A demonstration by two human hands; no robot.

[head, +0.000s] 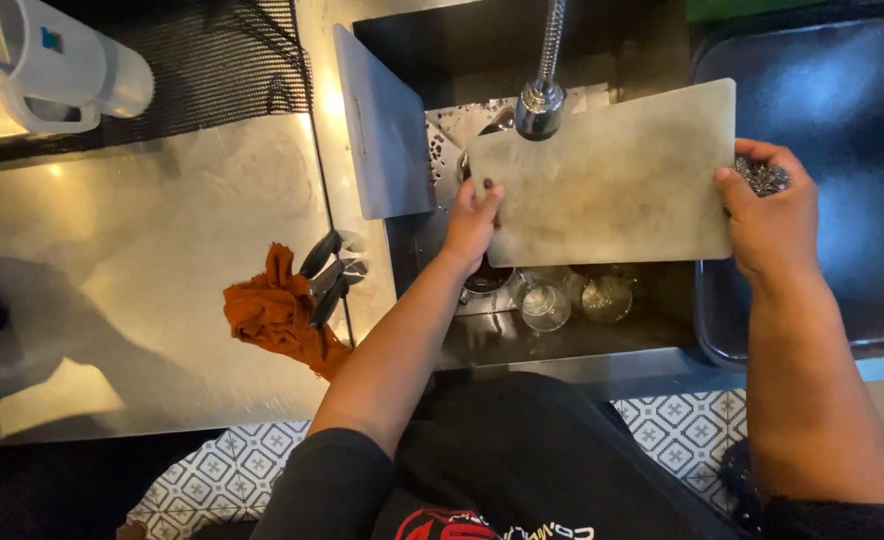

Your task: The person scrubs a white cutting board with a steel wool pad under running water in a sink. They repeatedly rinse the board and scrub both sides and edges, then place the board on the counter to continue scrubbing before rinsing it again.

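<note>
1. Holding a pale, stained board [617,180] level over the sink [462,60], just under the faucet head [540,105].
2. Left hand [474,222] closed on the board's left edge, thumb on top, fingers tucked below.
3. Right hand [770,205] pressed against the board's right edge, thumb on top; fingers curled shut round a steel scourer [763,176] at the same time.
4. Spanning nearly the whole sink width: right edge reaching the dark tray [842,200], left edge near a second board [387,125] leaning upright against the sink's left wall.
5. Sitting in the sink below the near edge: glasses [546,303], partly hidden by the board.
6. Lying on the steel counter [142,280] left of the sink: an orange cloth [274,315] with three black-handled knives [328,280] at the sink rim, handles partly on the cloth.
7. Standing at the counter's far left corner: a white jug [57,60], beside a black mesh mat [232,70], well apart from both hands.
8. Leaving bare counter between cloth and jug; little room between the board's corners and its neighbours.
</note>
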